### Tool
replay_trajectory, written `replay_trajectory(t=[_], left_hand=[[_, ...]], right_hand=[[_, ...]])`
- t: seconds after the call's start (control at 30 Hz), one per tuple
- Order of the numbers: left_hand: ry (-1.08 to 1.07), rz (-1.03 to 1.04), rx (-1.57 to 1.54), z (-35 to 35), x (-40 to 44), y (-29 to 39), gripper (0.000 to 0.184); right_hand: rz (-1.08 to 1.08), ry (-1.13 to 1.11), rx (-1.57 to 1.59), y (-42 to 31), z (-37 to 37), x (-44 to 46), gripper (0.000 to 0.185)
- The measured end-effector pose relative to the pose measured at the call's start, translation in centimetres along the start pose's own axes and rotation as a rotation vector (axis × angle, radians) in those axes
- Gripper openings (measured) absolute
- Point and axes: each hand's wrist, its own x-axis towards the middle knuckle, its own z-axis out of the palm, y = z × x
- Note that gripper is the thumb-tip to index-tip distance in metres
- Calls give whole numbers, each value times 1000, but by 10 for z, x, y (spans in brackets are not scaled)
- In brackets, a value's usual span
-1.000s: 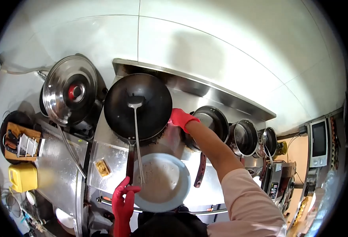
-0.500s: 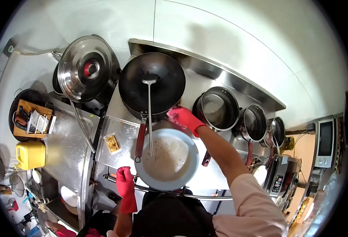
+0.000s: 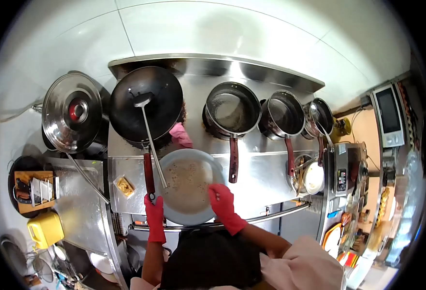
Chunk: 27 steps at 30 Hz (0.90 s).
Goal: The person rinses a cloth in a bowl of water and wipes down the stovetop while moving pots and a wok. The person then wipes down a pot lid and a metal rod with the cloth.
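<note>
Wok (image 3: pixel 167 107), far; basin (image 3: pixel 216 169), nearer. Right hand (image 3: pixel 222 200) slants over the basin's right rim, fingers curled; left hand (image 3: pixel 155 214) points away at the wok handle's near end, fingers bent. I cannot tell what either grips. Pink cloth (image 3: pixel 181 136), beside the wok.

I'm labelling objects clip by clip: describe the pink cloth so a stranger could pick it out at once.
Start at the large black wok with a metal spatula in it. By its lower-right edge, above the pale blue basin, lies the crumpled pink cloth. Unlike the redder gloves, it lies loose, with no hand in it.
</note>
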Motion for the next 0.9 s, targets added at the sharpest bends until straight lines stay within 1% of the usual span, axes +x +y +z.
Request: replay_trajectory(t=[0.07, 0.1, 0.13, 0.17, 0.2, 0.27, 0.3, 0.4, 0.5, 0.57, 0.6, 0.63, 0.73, 0.77, 0.83, 0.9], left_hand=[[-194, -230, -100, -5, 7, 5, 70], [-245, -229, -143, 1, 18, -27, 70], [-293, -228, -186, 3, 24, -47, 71], [-325, -239, -279, 0, 25, -48, 63], [-365, -297, -270, -3, 26, -43, 57], [-440, -409, -254, -9, 28, -34, 44], [-415, -403, -226, -10, 25, -32, 42], [-346, -387, -126, -13, 20, -31, 35], [-299, -318, -273, -25, -8, -38, 36], [-256, -276, -370, -33, -27, -36, 35], [-242, -287, -340, -36, -35, -33, 35], [-226, -296, -311, -39, -42, -29, 34], [-215, -305, -228, -44, -66, -21, 34], [-212, -302, -172, -43, -76, -18, 34], [-197, -279, -124, -39, -95, -22, 34], [-211, -327, -142, -32, -116, -28, 34]], right_hand=[[243, 163, -77, 38, -7, -29, 26], [237, 159, -175, 48, -14, -31, 38], [434, 101, -139, 50, -17, -29, 54], [478, 54, -30, 75, -9, -28, 53], [517, 5, 81, 102, 0, -28, 53], [643, -210, 90, 102, -5, -14, 53], [699, -319, 91, 101, -7, -7, 54], [580, -221, 18, 99, -7, -10, 50], [530, -282, -16, 103, -11, -23, 50], [538, -287, 54, 97, -19, -31, 50], [541, -290, 90, 90, -25, -33, 50], [542, -304, 81, 107, -21, -37, 52], [571, -335, 119, 91, -48, -42, 54], [623, -369, 119, 94, -54, -44, 54], [725, -445, 113, 112, -63, -54, 56], [658, -430, 94, 136, -71, -71, 56]])
